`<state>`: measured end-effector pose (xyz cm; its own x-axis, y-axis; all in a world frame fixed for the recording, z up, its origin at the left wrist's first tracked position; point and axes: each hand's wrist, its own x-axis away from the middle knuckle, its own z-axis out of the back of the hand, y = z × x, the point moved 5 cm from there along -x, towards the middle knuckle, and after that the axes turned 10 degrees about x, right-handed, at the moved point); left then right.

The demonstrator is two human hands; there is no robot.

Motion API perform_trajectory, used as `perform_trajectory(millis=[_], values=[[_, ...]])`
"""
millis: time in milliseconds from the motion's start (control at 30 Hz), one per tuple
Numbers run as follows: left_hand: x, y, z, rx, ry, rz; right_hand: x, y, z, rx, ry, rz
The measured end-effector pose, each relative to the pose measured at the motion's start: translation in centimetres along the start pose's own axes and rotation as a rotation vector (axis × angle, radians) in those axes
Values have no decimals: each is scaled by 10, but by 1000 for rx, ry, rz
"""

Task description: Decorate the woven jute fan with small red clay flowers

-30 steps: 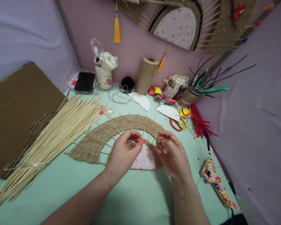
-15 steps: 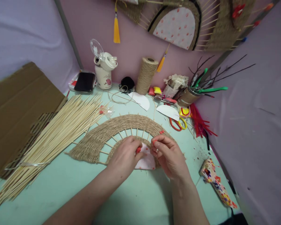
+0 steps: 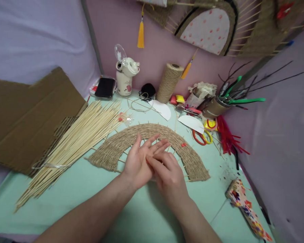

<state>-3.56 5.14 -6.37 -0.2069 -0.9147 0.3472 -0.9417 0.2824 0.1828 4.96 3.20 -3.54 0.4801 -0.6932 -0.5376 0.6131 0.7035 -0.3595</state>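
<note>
Left hand: palm up, fingers spread and straight, gripping nothing.
Right hand: laid across the left palm with loosely bent fingers; I cannot tell whether anything is pressed between the two.
Woven arch: flat on the table right under both hands. The hands cover its inner middle, and both ends show to either side.
Red bit: lies on the arch's right half, just beyond the right fingertips and apart from them.
Left edge: a bundle of sticks fans out beside the arch's left end, partly on the cardboard.
Far edge: crowded against the wall with a mug, a phone, a spool of twine and a cup of tools.
Right edge: scissors near the arch's right end; a glue gun at the table's corner.
Open room: bare table on the near side, around both forearms (the widest free stretch).
Counts: two hands, one arch on the table, one stick bundle, one spool, one pair of scissors, two white half-rounds of card, one glue gun.
</note>
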Motion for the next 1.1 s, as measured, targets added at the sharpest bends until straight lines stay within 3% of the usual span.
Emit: perform_trajectory(millis=[100, 200, 400, 600, 733, 833, 933, 1100], values=[[-1, 12, 3, 39, 11, -92, 4, -5, -6, 93, -57, 82], [-1, 17, 4, 16, 6, -145, 6, -6, -8, 120, -137, 53], [1, 14, 1, -2, -40, -52, 7, -13, -5, 110, -214, 99], [5, 26, -11, 57, -155, -127, 5, 3, -2, 155, -174, 23], [6, 14, -11, -25, -153, 13, 5, 0, -3, 129, -180, 59], [5, 18, -10, -16, -160, -47, 7, -4, -3, 114, -195, 118], [5, 24, -10, 15, -154, -126, 7, 0, -3, 143, -181, 75], [4, 16, -9, 28, -144, -6, 5, -4, -6, 130, -217, 109]])
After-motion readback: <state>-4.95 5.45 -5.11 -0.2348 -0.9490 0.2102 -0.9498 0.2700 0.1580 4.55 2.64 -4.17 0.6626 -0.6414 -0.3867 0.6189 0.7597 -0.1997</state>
